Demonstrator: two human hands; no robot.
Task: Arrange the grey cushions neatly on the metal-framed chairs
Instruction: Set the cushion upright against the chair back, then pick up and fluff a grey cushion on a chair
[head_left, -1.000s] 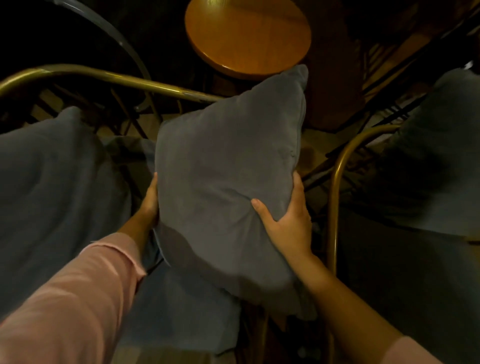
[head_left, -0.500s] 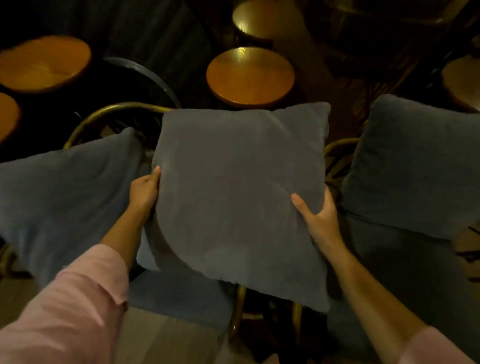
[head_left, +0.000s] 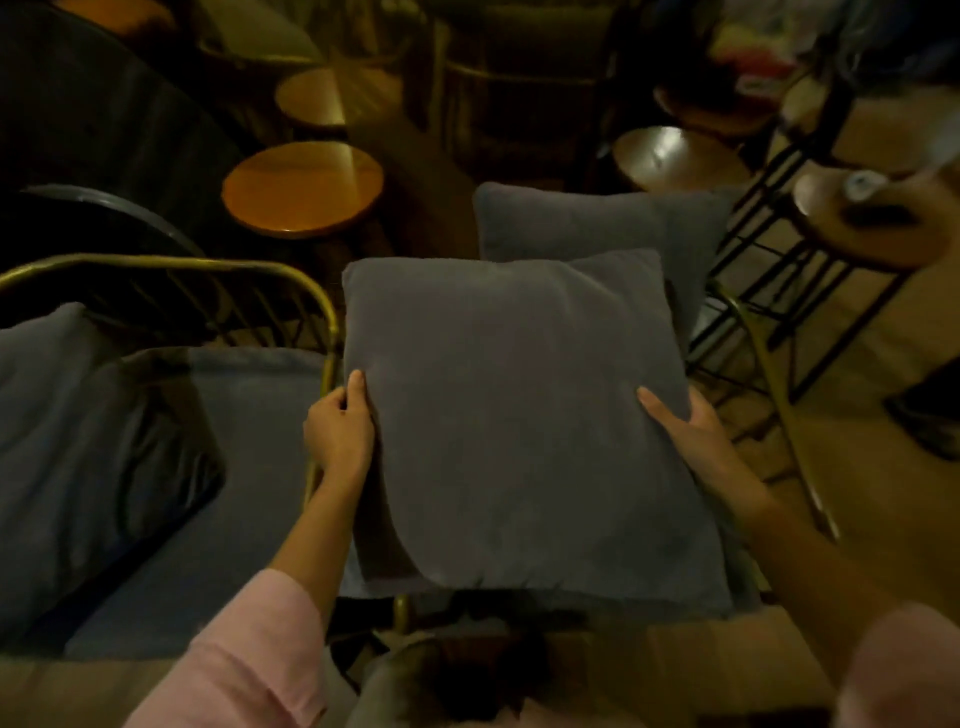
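I hold a square grey cushion (head_left: 524, 415) flat over the right-hand chair. My left hand (head_left: 340, 431) grips its left edge and my right hand (head_left: 691, 431) grips its right edge. Behind it a second grey cushion (head_left: 597, 223) leans upright against that chair's back. The brass frame (head_left: 769, 358) of this chair shows along the right side. The left chair has a brass back rail (head_left: 208, 262), a grey seat pad (head_left: 249, 441) and another grey cushion (head_left: 57, 441) lying on its left half.
Round wooden stools stand behind the chairs: one (head_left: 301, 187) at centre left, another (head_left: 332, 96) farther back, a dark one (head_left: 675, 156) at right. A black metal stand (head_left: 779, 249) with a wooden top (head_left: 872, 228) is close on the right. Wood floor (head_left: 883, 395) lies beyond.
I have carried the held cushion from the left chair over to the right chair and lowered it flat in front of the upright cushion. The view swung right with it.
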